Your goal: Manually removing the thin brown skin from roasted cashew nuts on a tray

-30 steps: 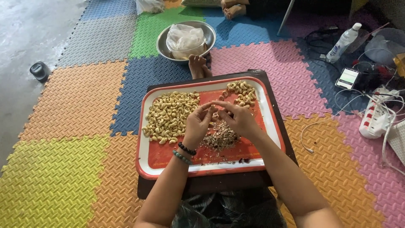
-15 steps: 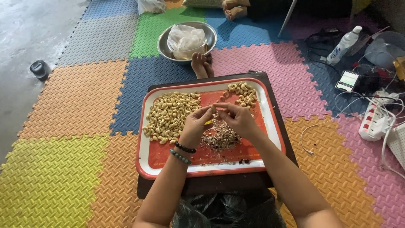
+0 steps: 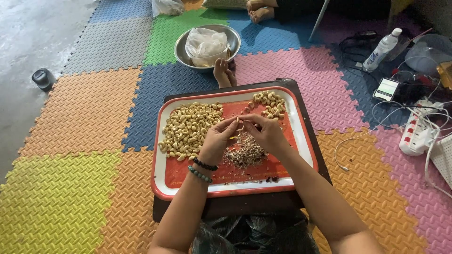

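Left hand (image 3: 217, 139) and right hand (image 3: 268, 133) over tray (image 3: 162, 181), fingers pinched together on one cashew (image 3: 238, 122). Husk pile (image 3: 245, 153) below hands, cashew heap (image 3: 188, 128) left.

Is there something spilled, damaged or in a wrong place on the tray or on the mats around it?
Nothing stands out. On the red tray, the cashews lie in a pile at the left, a smaller pile lies at the far right, and the husk scraps stay heaped under the left hand and right hand. No nuts show on the mats.
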